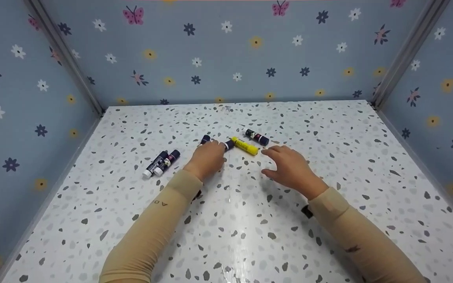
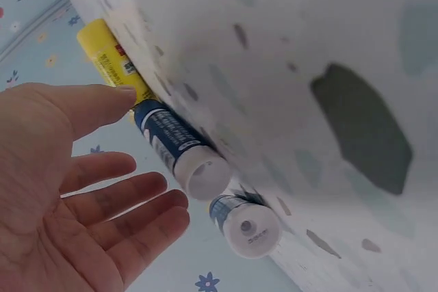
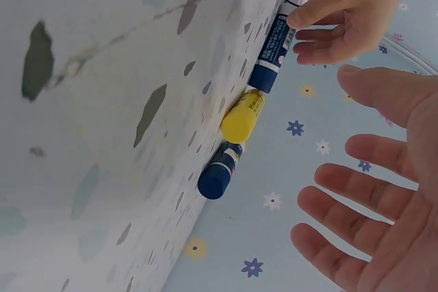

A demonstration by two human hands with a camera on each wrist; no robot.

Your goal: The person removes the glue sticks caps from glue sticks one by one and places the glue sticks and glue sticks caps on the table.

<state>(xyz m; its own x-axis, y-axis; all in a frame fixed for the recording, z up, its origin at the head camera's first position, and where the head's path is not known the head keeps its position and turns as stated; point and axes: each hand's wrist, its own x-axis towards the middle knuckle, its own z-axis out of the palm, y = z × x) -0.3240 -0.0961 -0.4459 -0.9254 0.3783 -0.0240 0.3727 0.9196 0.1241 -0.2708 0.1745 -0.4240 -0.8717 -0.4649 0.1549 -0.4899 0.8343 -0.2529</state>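
- Glue sticks [image 1: 166, 162], and we count six, all lying on a white table [image 1: 250, 220] scattered with grey chips, a streak of light shining down its middle.
- Yellow glue stick [image 1: 245, 146] near the centre, its far end at the dark end of a blue glue stick [image 1: 229, 146], touching or nearly so; another blue one sits just behind it, to the right.
- Over on our left, two more blue ones close side by side, white ends toward us, while the sixth pokes out behind the left hand [image 1: 207, 157].
- That hand hangs by the sticks, fingers loosely bent and parted, gripping nothing; whether the thumb touches one, we cannot tell.
- Right hand [image 1: 289, 169]: fingers apart, palm bare, just beside the yellow stick's near end.
- Around us, blue walls [image 1: 218, 43] dotted with white, yellow and navy flowers and pink butterflies, grey metal strips [image 1: 62, 51] running up both corners.
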